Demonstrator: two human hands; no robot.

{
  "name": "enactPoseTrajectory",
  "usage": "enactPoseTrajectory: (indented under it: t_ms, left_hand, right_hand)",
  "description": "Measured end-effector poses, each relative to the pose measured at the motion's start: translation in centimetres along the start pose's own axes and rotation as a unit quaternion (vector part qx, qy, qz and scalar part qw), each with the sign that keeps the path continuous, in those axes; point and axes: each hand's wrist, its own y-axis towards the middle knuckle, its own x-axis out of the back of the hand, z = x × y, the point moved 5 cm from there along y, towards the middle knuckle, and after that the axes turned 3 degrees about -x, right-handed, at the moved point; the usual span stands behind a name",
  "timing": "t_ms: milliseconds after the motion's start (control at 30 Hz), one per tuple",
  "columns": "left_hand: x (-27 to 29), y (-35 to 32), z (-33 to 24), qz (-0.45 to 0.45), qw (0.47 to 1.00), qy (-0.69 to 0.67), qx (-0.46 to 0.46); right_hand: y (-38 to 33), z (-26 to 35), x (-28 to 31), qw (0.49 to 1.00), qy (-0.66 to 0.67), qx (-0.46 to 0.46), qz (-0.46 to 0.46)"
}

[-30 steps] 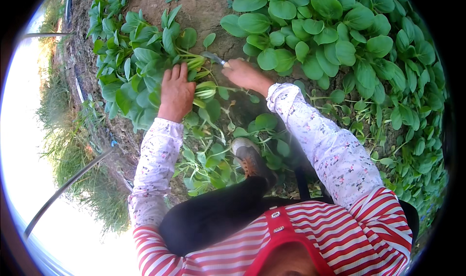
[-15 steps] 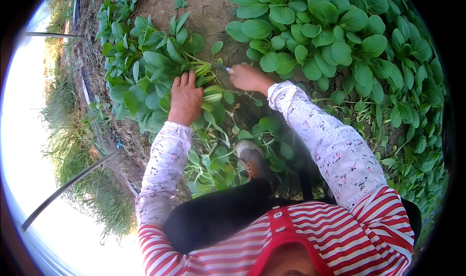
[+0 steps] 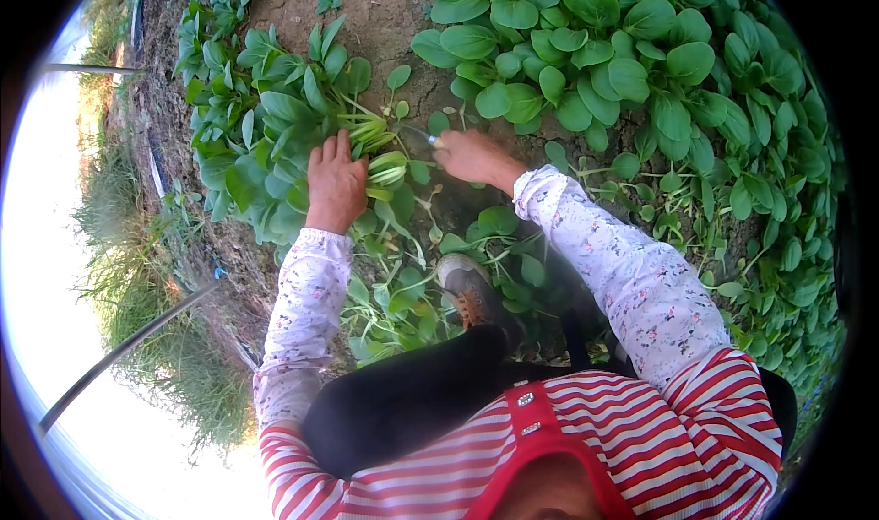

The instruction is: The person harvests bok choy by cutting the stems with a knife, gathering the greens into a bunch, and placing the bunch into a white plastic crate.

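Observation:
My left hand point(image 3: 337, 183) is closed over the leaves of a bunch of bok choy point(image 3: 291, 122), left of centre; parts of the fingers disappear among the foliage. Pale green stems point(image 3: 368, 134) fan out to the right of that hand, and a thicker pale stem base point(image 3: 388, 168) lies just below them. In my right hand point(image 3: 473, 158) is a small knife point(image 3: 420, 134). Its thin blade points left toward the stems, with a small visible gap from them. My right fingers are wrapped round the handle, which is mostly hidden.
Dense bok choy point(image 3: 586, 53) grows at the upper right. Bare soil point(image 3: 366, 16) runs between the rows. Loose leaves and stems point(image 3: 394, 300) lie near my shoe point(image 3: 467, 287). On the left, a grey pole point(image 3: 128, 351) crosses in front of tall grass point(image 3: 183, 355).
My right hand has drawn the knife slightly right, away from the stems. My left hand stays on the bok choy. The whole view has shifted a little.

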Motion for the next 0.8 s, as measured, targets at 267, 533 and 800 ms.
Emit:
enactPoseTrajectory:
  t_ms: [267, 533, 800]
  left_hand:
    - [0.0, 0.9, -0.2, 0.038, 0.999, -0.007, -0.007]
    - [4.4, -1.3, -0.4, -0.082, 0.986, -0.144, -0.022]
    - [11.3, -3.3, -0.8, -0.062, 0.860, -0.506, 0.020]
  right_hand:
    - [1.7, -1.6, -2.8, 0.997, -0.030, 0.024, 0.061]
    - [-2.5, -3.1, 0.5, 0.971, 0.194, 0.058, -0.129]
    - [-5.8, 5.7, 5.5, 0.815, 0.500, 0.292, 0.008]
